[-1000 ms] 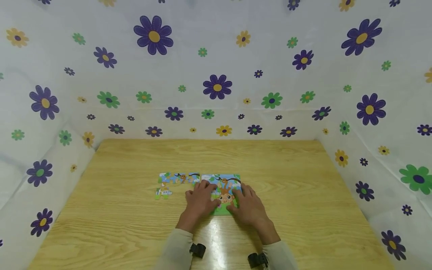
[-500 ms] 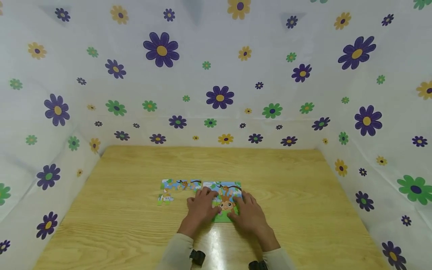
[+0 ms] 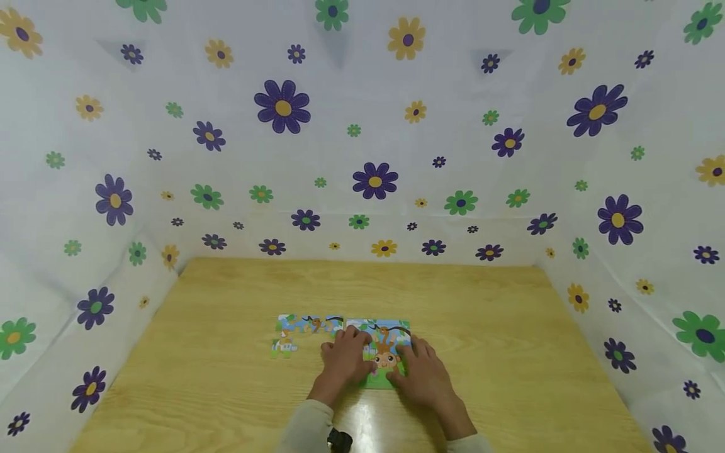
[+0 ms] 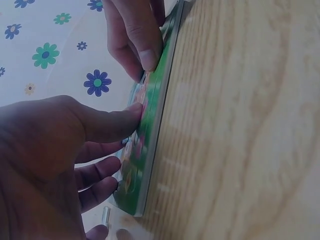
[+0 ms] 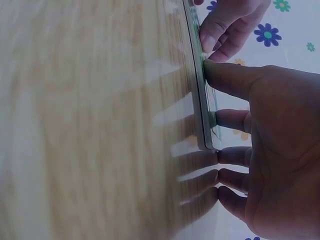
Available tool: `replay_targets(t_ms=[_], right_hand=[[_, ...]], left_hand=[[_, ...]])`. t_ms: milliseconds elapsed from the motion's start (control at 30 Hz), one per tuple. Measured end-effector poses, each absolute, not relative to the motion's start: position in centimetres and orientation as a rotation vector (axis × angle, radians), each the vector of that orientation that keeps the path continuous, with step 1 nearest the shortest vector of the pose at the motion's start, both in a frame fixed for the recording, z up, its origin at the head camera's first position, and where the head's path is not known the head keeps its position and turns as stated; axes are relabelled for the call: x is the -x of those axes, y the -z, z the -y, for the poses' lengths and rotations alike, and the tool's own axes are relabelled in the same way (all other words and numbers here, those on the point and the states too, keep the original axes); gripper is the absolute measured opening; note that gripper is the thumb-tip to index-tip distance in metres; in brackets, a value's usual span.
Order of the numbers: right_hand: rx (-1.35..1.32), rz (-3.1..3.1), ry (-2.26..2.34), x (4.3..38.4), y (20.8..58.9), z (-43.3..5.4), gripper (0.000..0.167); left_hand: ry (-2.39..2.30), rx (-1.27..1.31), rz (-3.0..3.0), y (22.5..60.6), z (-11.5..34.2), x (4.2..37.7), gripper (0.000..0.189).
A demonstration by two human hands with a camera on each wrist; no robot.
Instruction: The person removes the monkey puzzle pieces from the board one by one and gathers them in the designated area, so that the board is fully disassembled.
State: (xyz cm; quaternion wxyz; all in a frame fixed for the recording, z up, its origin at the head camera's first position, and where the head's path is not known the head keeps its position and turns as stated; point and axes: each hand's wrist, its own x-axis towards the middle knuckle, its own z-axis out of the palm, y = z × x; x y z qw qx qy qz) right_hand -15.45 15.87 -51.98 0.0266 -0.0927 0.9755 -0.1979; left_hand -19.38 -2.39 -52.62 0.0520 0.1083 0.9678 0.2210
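Note:
A jigsaw puzzle board with a cartoon monkey on a branch lies flat on the wooden table. My left hand covers its left side, thumb and fingertips pressing down on the picture. On the right side, my right hand rests its thumb and index finger on the board, while its other fingertips touch the table past the edge, as the right wrist view shows. Left of the board lie loose puzzle pieces, a strip along the top and a piece with a small house-like picture below it.
The wooden table is bounded at the back and both sides by a white cloth printed with purple, green and yellow flowers. A dark wrist device sits at the left cuff.
The head view has tilted upward, so table, board and hands appear lower. Both hands keep nearly the same places on the board, and the loose pieces lie as before.

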Motion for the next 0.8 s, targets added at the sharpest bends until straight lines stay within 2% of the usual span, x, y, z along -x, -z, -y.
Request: replay_targets(t_ms=[800], right_hand=[[0.273,-3.025,0.598,15.29,52.42,-15.94,0.053]], left_hand=[[-0.689,-0.330,-3.007,52.74,2.30,19.40,0.046]])
